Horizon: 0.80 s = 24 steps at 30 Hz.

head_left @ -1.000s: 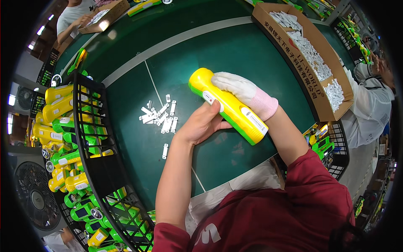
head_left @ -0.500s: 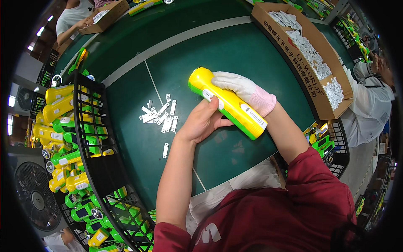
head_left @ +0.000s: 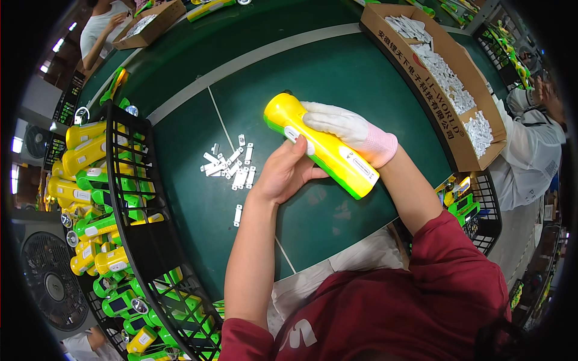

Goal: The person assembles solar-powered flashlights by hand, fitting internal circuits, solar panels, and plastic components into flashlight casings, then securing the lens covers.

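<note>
A yellow and green flashlight [head_left: 334,155] is between my two hands above the green table, its wide head pointing to the far left. My bare left hand [head_left: 284,171] grips it from the near left side, with the thumb on the white switch plate [head_left: 299,139]. My right hand [head_left: 346,127], in a white glove with a pink cuff, lies along its far right side, fingers extended together and pressed to the body. Left of the flashlight, several small white plastic pieces [head_left: 232,165] lie in a loose pile. One separate white piece [head_left: 238,215] rests nearer to me.
A black basket [head_left: 141,240] heaped with yellow and green flashlights stands at my left. A long cardboard box [head_left: 421,84] of white pieces sits at the far right, with another basket [head_left: 486,210] below it. Co-workers are at the far left and right.
Both hands have shifted slightly left with the flashlight, and it has rolled a little. At the far left, a co-worker's hand has risen from the small cardboard box.
</note>
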Motion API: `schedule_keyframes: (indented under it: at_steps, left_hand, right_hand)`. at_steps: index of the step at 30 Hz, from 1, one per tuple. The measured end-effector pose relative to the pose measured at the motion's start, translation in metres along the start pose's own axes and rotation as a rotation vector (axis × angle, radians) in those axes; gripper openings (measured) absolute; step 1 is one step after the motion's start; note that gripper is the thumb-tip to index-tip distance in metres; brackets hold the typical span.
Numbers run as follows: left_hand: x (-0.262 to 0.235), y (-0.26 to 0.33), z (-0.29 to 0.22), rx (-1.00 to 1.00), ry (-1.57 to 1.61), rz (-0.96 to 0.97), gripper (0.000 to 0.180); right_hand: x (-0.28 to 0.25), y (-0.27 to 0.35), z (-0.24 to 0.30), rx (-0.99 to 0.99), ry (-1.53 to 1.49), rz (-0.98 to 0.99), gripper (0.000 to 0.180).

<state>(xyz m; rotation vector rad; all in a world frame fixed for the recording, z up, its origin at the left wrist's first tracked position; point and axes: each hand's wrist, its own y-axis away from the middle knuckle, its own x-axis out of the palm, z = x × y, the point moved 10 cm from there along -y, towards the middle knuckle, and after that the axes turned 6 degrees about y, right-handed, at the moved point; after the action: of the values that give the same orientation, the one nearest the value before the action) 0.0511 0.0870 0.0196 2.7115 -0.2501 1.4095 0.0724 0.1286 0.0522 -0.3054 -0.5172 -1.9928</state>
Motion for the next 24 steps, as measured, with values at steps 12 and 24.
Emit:
schedule_keyframes:
  at_steps: [12, 24]
  left_hand:
    - [-0.007, 0.0, 0.004, -0.025, -0.096, -0.019, 0.051]
    - [-0.033, -0.005, -0.046, 0.355, 0.108, -0.236, 0.052]
  right_hand:
    - [0.0, -0.001, 0.003, -0.081, 0.076, -0.042, 0.04]
    - [0.031, 0.023, 0.057, -0.879, 1.319, -0.38, 0.017]
